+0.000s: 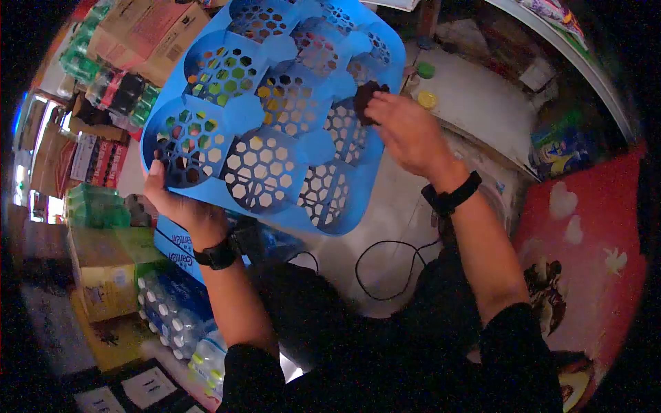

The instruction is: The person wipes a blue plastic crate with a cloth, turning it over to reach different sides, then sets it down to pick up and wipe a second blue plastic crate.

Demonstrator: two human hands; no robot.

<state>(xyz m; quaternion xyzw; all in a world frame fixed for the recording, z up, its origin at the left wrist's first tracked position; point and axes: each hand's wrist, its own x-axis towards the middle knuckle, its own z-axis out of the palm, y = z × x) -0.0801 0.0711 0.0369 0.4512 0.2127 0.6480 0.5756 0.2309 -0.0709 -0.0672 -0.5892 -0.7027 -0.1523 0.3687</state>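
Observation:
A blue plastic bottle crate (315, 146) with round, honeycomb-bottomed compartments is held up, tilted, in front of me. My left hand (180, 201) grips its lower left corner, the thumb over the rim and the other fingers hidden. At the crate's right side, my right hand (407, 131) has its fingers closed on a dark brown cloth (367, 102). The cloth lies against the right rim of the crate. Both wrists wear black bands.
Cardboard boxes (148, 38) and green bottles (82, 51) are stacked at left. Packed water bottles (169, 320) stand at lower left. A black cable (358, 272) loops over the floor. A white surface (475, 113) and red panel (585, 241) are at right.

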